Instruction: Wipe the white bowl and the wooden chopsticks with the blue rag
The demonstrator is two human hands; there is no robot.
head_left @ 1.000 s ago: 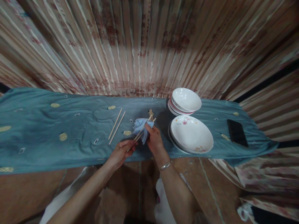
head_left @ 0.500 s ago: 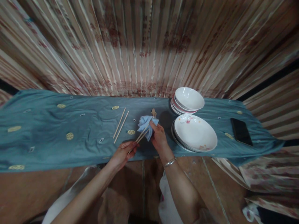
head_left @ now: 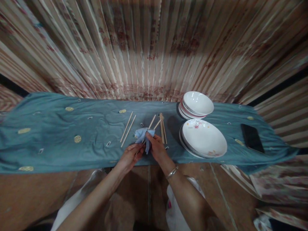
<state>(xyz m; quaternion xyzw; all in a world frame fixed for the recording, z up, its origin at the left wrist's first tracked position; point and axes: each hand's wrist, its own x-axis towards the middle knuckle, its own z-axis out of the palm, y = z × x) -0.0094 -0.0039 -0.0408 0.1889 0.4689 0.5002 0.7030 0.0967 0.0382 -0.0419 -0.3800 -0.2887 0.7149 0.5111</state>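
My left hand [head_left: 132, 155] is closed around the near ends of two wooden chopsticks [head_left: 151, 122]. A light blue cloth [head_left: 141, 134] is wrapped about their middle, and my right hand [head_left: 156, 147] pinches it there. The far tips stick out beyond the cloth, slightly spread. To the left, a separate pair of chopsticks [head_left: 128, 130] lies side by side on the teal tablecloth [head_left: 93, 138]. Just right of the cloth, several more chopsticks [head_left: 163, 128] lie close together, pointing away from me.
Right of my hands stand a stack of white bowls [head_left: 197, 102] and, nearer, a stack of floral plates [head_left: 204, 138]. A black phone [head_left: 252, 138] lies at the far right. Behind the table hangs a pleated curtain [head_left: 134, 51].
The cloth has moved down the chopsticks toward my left hand, so their far tips now show. My right hand has come nearer, uncovering the bundle on the right. The view has shifted slightly.
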